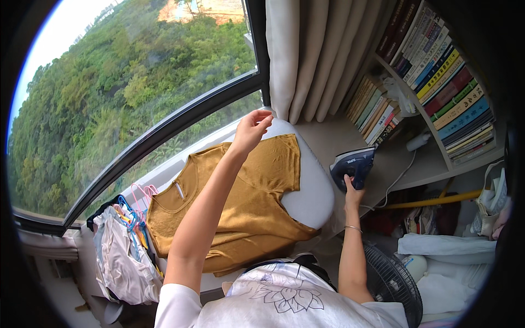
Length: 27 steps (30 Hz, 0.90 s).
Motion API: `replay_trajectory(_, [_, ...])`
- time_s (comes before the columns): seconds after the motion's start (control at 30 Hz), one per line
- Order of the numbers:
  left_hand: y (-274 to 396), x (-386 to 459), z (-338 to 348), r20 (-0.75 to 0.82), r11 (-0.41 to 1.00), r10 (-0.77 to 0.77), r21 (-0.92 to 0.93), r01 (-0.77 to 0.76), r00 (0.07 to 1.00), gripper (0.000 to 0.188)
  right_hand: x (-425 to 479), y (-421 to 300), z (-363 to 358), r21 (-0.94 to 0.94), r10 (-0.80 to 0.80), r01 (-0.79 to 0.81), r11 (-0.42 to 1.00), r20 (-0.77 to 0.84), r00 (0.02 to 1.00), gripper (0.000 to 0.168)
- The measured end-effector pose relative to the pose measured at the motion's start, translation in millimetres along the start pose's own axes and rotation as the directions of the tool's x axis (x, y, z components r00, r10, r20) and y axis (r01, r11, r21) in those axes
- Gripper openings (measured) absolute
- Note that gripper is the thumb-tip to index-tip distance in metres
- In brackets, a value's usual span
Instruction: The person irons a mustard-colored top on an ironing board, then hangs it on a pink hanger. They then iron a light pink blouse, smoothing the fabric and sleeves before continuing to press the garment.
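A mustard-brown short-sleeved top (254, 201) lies spread on a pale ironing board (313, 184), its neckline towards the left and one sleeve near the board's rounded end. My left hand (253, 127) is raised over the far part of the board, above the sleeve's edge, fingers loosely curled and apart, holding nothing. On the right, my right hand (353, 189) grips the handle of a dark blue clothes iron (353, 168). The iron is held clear of the top, beside the board's end and near the desk surface, with its soleplate turned away from me.
Left of the board hang light garments (119, 258) on coloured hangers. A window frame (164, 135) runs along the far side, with a curtain (316, 61) beside it. At right are a bookshelf (434, 151), a white cord (396, 180) and a black fan (393, 279).
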<state>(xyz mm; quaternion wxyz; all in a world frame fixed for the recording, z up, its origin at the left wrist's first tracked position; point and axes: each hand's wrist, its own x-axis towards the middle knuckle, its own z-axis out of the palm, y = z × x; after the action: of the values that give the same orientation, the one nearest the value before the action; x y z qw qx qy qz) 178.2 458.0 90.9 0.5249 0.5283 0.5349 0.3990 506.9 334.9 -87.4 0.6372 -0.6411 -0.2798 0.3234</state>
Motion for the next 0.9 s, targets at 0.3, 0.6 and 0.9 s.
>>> replay_trajectory(0.3, [-46.5,-131.1,-65.3,-0.221,0.995,0.067,0.091,-0.048,0.973,0.022,16.5,-165.9,15.1,-0.540,-0.269,0.425,0.726,0.345,0.899,0.039])
replay_trajectory(0.6, [-67.2,-236.8,-117.1,-0.497,0.995,0.071,-0.031,-0.099,0.865,0.020,-47.2,-278.3,118.8,-0.477,-0.111,0.687,0.549,0.773,0.625,0.050])
replay_trajectory(0.9, [-94.1,-354.7,-147.7,-0.735,0.992,-0.069,-0.122,-0.032,0.675,0.017,-45.9,-235.4,176.4,-0.651,0.027,0.744,0.152,0.755,0.655,0.053])
